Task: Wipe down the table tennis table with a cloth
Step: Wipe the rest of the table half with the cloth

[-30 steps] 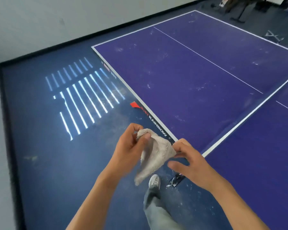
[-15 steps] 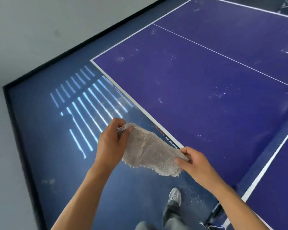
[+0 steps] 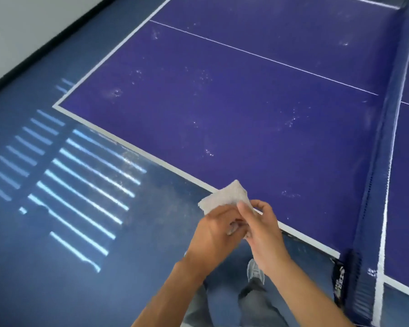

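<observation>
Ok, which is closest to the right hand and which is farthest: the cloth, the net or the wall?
1. cloth: held in the right hand itself, just in front.
2. net: off to the right, with its near end closest.
3. wall: far away at the upper left, past the floor.

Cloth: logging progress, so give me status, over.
Left hand and right hand grip the folded cloth beside the near edge of the table tennis table. Surface smudged. Net at right, not blocking.

The left hand (image 3: 214, 228) and right hand (image 3: 262, 228) have come together, bunching the formerly spread cloth (image 3: 224, 198).
</observation>
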Demonstrator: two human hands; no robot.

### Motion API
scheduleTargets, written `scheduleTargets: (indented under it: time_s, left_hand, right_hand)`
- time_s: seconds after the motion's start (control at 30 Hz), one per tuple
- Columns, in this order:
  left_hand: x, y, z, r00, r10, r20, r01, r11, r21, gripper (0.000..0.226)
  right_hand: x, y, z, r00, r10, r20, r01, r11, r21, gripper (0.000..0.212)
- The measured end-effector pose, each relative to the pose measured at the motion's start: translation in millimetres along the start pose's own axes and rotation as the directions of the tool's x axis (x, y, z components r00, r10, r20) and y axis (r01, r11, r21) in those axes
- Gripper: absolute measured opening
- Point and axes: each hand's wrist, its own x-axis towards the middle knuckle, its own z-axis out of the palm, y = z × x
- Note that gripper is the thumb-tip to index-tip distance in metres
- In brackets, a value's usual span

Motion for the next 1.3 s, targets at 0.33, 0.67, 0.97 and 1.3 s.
scheduleTargets:
  time_s: [0.33, 0.67, 0.97, 1.3]
  left_hand:
    - [55.8, -61.3, 33.9, 0.940, 0.115, 0.320, -0.144, 0.987, 0.068, 0.022]
    - [117.7, -120.9, 127.7, 0.946, 0.122, 0.300, -0.201, 0.947, 0.250, 0.016]
    - [162.7, -140.2, 154.6, 0.962, 0.208, 0.180, -0.267, 0.862, 0.430, 0.031]
    - [246.9, -138.8, 174.9, 0.924, 0.258, 0.283, -0.376, 0.754, 0.538, 0.032]
  right_hand:
    - [51.3, 24.6, -101.2, 0.661, -0.305, -0.686, 0.040, 0.927, -0.374, 0.006]
    - [113.0, 123.9, -188.3, 0.730, -0.546, -0.412, -0.198, 0.408, -0.891, 0.029]
    - [146.2, 135.6, -201.3, 0.749, -0.511, -0.421, -0.268, 0.348, -0.898, 0.070]
    - [183.8, 109.4, -227.3, 0.783, -0.480, -0.396, -0.261, 0.324, -0.909, 0.073]
